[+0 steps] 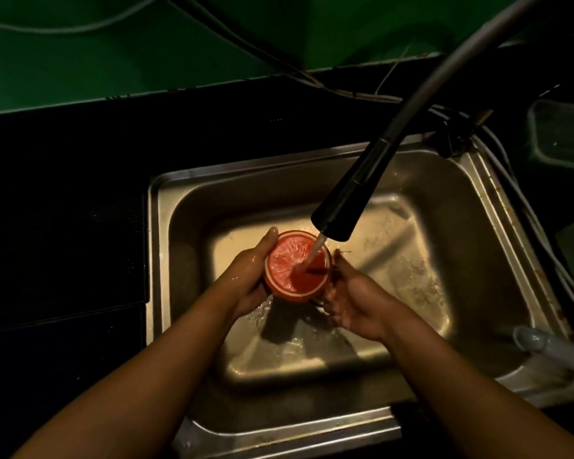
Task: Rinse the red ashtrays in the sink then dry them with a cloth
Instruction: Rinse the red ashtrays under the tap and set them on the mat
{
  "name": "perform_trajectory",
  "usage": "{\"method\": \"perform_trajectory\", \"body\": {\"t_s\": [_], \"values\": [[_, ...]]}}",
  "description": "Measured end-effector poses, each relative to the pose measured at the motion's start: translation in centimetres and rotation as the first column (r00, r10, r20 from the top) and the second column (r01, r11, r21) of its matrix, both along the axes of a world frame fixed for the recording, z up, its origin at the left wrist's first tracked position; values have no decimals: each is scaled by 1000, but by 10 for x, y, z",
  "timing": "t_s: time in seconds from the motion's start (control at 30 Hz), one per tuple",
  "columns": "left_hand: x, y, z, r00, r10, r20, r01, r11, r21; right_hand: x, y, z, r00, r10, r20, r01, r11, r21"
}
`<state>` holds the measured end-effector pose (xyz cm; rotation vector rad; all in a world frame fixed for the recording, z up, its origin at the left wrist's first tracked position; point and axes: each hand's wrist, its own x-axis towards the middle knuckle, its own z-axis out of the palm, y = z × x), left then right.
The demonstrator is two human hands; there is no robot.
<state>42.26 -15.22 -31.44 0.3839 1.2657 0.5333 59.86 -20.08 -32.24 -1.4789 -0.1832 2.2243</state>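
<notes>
Steel sink point(157, 226) in dark counter point(63, 210) — tap point(342, 207) streams onto ashtray point(287, 265). Left hand point(249, 276) fingers curl round it; right hand point(352, 299) fingers relaxed, just beside it.

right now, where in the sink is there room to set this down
Bare floor of the steel sink lies between the right hand and the right wall, and along the near wall. Crowded: under the black tap head, where the left hand holds the round red ashtray.
</notes>
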Motion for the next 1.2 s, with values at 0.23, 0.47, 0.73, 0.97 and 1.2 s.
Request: {"method": "perform_trajectory", "body": {"t_s": [0.23,0.47,0.73,0.97,1.2], "values": [[-28,-28,16,943,-14,-334,156,902,403,-32,19,1,1000,-10,15,9,998,58],[-13,-44,-7,376,-114,-920,924,-25,381,-3,16,12,999,19,-35,-15,994,108],[-12,-31,-14,778,50,-627,453,647,613,-2,0,-17,940,-316,125,291,939,183],[-22,-37,-24,924,0,-383,105,962,254,-3,-14,-22,965,-78,252,34,984,176],[-13,-46,-24,995,-83,-61,76,991,-110,-18,3,-3,799,-113,590,-265,815,515]]}}
